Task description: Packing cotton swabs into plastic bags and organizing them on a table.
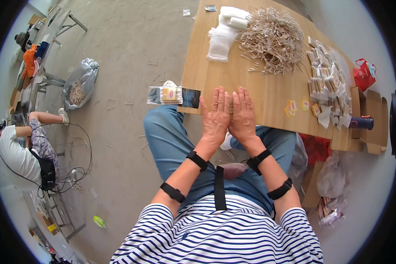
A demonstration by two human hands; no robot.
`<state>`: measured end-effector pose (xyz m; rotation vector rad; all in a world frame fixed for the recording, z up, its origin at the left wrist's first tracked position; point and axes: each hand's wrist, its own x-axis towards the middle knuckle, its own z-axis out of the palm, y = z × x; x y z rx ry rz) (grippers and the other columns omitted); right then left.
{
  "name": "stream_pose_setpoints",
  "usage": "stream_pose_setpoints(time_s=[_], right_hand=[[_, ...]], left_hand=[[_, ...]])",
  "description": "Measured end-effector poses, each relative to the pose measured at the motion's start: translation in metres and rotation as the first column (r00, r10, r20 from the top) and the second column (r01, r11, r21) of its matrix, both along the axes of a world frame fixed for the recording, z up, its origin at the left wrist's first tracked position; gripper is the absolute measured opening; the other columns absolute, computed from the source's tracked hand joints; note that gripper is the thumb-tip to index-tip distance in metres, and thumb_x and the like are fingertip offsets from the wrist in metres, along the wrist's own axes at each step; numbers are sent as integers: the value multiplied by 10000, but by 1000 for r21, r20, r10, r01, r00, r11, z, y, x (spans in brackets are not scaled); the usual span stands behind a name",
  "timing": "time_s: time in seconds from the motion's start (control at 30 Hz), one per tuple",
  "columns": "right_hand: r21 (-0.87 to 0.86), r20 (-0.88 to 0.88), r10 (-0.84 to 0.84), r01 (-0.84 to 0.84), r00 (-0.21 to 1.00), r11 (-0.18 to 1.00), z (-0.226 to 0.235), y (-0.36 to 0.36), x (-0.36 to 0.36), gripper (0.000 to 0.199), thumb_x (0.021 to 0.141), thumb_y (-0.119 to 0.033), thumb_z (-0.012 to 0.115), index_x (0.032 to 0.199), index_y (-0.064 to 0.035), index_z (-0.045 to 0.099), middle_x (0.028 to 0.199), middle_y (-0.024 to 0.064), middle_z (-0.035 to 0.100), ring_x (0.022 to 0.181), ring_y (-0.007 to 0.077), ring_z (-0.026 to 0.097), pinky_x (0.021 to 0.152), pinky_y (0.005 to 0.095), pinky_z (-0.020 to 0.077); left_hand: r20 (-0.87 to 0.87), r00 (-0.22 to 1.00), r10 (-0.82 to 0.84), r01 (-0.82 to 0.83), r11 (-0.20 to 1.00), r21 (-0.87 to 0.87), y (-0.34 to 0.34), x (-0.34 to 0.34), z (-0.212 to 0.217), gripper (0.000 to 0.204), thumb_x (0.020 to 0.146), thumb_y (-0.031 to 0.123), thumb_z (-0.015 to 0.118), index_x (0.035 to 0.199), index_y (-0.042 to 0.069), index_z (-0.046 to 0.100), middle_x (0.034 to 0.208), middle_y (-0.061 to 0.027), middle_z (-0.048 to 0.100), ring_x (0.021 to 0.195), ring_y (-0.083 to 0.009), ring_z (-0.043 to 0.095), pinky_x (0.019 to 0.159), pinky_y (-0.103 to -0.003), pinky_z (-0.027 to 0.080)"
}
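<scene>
Both hands lie at the near edge of the wooden table, side by side, fingers stretched forward. Between my left hand (215,115) and my right hand (242,113) shows a narrow row of cotton swabs (231,104), flanked by the hands' inner edges; most of it is hidden. Left of my left hand, a pack of cotton swabs (170,94) with a yellow-and-white card rests near a dark flat sheet (191,98) at the table corner. A large loose heap of cotton swabs (273,39) lies farther off. To the right are small yellow cards (290,108).
Clear plastic bags (222,42) are stacked by the heap. Many filled packs (328,81) cover the table's right side, near a dark cylinder (361,122) and an open cardboard box (374,119). At left, a person (22,154) sits near a bag of swabs (80,86).
</scene>
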<state>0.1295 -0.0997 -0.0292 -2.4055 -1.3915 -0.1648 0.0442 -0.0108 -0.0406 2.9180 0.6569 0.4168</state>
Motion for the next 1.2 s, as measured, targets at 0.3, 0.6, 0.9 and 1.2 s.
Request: stream_pose_setpoints(time_s=[0.3, 0.6, 0.9, 1.2], right_hand=[[-164, -24, 54, -57, 998, 985, 4, -15, 3, 1054, 643, -149, 806, 1527, -23, 246, 1599, 211, 204, 1500, 359, 170, 1210, 475, 169], [-184, -76, 41, -55, 996, 981, 21, -9, -2, 1097, 609, -161, 837, 1518, -5, 244, 1597, 215, 201, 1495, 362, 182, 1210, 462, 179], [-181, -57, 58, -67, 997, 981, 21, -9, -2, 1111, 604, -189, 855, 1506, 29, 243, 1592, 227, 206, 1491, 374, 185, 1204, 462, 193], [-216, -61, 31, -44, 998, 975, 21, -7, -5, 1174, 585, -258, 874, 1510, 50, 219, 1588, 251, 193, 1492, 393, 166, 1208, 469, 169]], left_hand=[[73, 997, -6, 32, 932, -362, 5, -23, 52, 877, 714, 227, 801, 1449, -1, 380, 1522, -183, 371, 1453, -330, 295, 1144, -605, 235], [14, 662, 749, 417, -353, -838, 58, -118, 32, 320, 952, 280, 669, 1156, 63, 552, 1026, -56, 627, 935, -138, 594, 870, -312, 486], [-59, 527, 848, 451, -338, -826, 95, -83, -4, 434, 862, 455, 748, 1043, 91, 594, 849, 22, 549, 729, -68, 500, 628, -213, 390], [-85, 456, 886, 572, -365, -735, 130, -53, -20, 396, 828, 486, 768, 958, 141, 624, 789, 36, 615, 610, -74, 549, 497, -216, 407]])
